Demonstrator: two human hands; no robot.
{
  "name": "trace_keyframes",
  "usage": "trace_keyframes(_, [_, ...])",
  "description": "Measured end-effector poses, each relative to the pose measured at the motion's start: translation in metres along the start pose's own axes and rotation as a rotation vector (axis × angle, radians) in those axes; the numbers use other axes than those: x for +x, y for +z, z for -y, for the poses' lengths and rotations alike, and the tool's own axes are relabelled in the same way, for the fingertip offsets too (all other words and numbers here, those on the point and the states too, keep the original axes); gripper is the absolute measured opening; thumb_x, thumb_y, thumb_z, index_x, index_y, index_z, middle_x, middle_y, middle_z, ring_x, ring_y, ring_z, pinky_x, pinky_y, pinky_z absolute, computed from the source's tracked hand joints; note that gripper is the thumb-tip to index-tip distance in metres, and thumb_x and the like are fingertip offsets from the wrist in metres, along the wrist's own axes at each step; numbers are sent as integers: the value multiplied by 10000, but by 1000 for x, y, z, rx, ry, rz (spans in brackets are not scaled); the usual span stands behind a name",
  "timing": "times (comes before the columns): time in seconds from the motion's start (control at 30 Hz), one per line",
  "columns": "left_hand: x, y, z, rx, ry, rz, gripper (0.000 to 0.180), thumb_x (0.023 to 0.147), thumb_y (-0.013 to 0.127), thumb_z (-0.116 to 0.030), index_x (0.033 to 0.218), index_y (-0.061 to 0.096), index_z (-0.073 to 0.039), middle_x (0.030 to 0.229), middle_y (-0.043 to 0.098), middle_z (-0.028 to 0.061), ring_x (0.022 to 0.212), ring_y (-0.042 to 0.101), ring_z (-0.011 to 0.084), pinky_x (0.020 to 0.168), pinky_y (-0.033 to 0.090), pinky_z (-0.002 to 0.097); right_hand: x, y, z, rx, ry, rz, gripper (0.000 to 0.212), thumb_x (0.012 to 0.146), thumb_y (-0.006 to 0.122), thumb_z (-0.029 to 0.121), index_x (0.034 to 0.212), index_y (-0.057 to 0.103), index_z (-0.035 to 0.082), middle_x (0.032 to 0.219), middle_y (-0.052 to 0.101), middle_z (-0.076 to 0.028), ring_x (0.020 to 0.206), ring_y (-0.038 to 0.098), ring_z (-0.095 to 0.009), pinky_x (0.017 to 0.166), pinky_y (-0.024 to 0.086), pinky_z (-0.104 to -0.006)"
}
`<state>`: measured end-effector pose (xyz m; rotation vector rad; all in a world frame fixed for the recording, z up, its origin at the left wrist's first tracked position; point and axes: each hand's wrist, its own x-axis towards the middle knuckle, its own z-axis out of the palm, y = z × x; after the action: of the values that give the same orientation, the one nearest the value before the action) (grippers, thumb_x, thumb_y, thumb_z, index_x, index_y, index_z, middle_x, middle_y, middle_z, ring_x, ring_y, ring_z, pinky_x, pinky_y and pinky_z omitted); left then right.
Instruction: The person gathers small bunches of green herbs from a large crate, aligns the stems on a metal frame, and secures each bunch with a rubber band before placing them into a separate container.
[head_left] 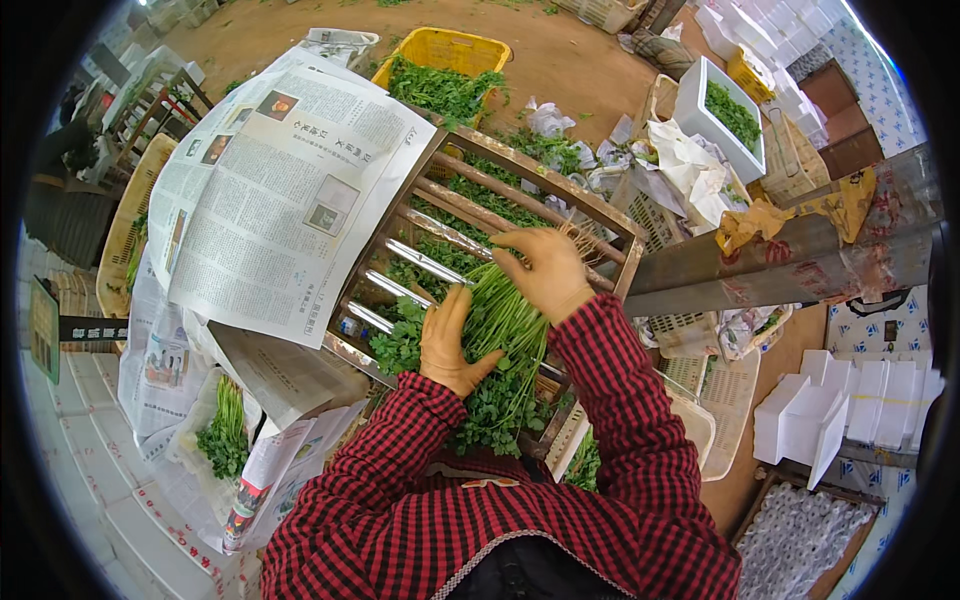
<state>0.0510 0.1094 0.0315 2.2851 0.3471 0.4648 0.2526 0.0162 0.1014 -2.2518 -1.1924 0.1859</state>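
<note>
A bunch of thin-stalked celery-like greens (508,325) lies across a slatted rack (445,262), with pale roots toward the far right and leaves toward me. My right hand (548,272) is bent over the stalks near the root end and grips them. On the bunch's left side rests my left hand (455,345), its fingers stretched out and the thumb apart, touching stalks and leaves. Part of the bunch is hidden under both hands. More loose greens show between the metal and wooden bars. Printed newspaper sheets (290,190) cover the surface left of the rack.
Beyond the rack stands a yellow crate (455,50) of greens. A white foam box (690,110) with greens sits at the far right, near a thick metal beam (790,245). At the lower left, another bunch (228,425) lies in a newspaper-lined container.
</note>
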Motion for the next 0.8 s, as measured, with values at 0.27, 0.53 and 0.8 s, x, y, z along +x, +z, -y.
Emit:
trace_keyframes(0.27, [-7, 3, 7, 103, 64, 32, 631, 760, 858, -286, 1321, 631, -109, 1364, 611, 118, 1397, 452, 397, 1209, 183, 675, 31, 27, -16, -112, -53, 480, 216, 860, 744, 250, 1041, 765, 133, 998, 730, -106, 1032, 673, -313, 930, 526, -453])
trace_keyframes(0.53, [-8, 1, 3, 163, 86, 24, 512, 813, 830, -331, 1249, 672, -115, 1339, 637, 76, 1399, 462, 369, 1204, 146, 700, 19, 48, -32, 460, 240, 216, 97, 886, 768, 22, 979, 741, 26, 955, 708, -55, 850, 651, -125, 750, 540, -291])
trace_keyframes(0.8, [-10, 3, 1, 206, 125, 17, 437, 850, 798, -323, 1211, 691, -100, 1289, 665, 71, 1390, 482, 356, 1212, 104, 683, 22, 59, -34, 499, 431, 74, 124, 893, 741, 56, 1016, 758, 71, 891, 740, -95, 785, 691, -206, 732, 562, -337])
